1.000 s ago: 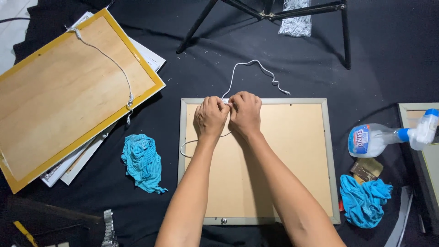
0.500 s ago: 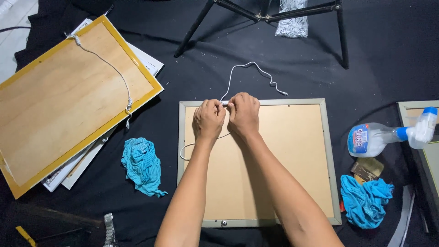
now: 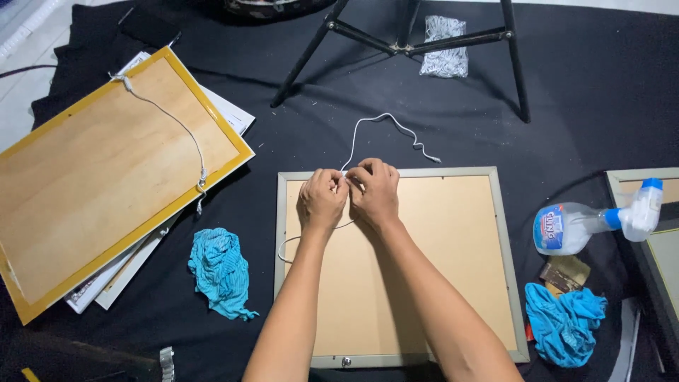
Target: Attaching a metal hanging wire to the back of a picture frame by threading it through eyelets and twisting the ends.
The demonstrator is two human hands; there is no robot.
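A grey-rimmed picture frame [image 3: 506,269] lies face down on black cloth, its brown backing up. My left hand [image 3: 322,199] and my right hand [image 3: 375,191] meet over the frame's top edge, fingers pinched together on a white cord [image 3: 385,122]. The cord loops away past the frame's top onto the cloth and ends in a frayed tip. Another stretch of it curves out under my left wrist to the frame's left rim.
A larger yellow-rimmed frame [image 3: 106,170] with its own cord lies on papers at the left. Blue rags [image 3: 219,272] [image 3: 564,322] flank the grey frame. A spray bottle [image 3: 590,223] lies at the right beside another frame [image 3: 647,233]. A black tripod [image 3: 410,42] stands behind.
Both hands stay at the frame's top edge, with only small finger movement on the cord. The view has shifted slightly.
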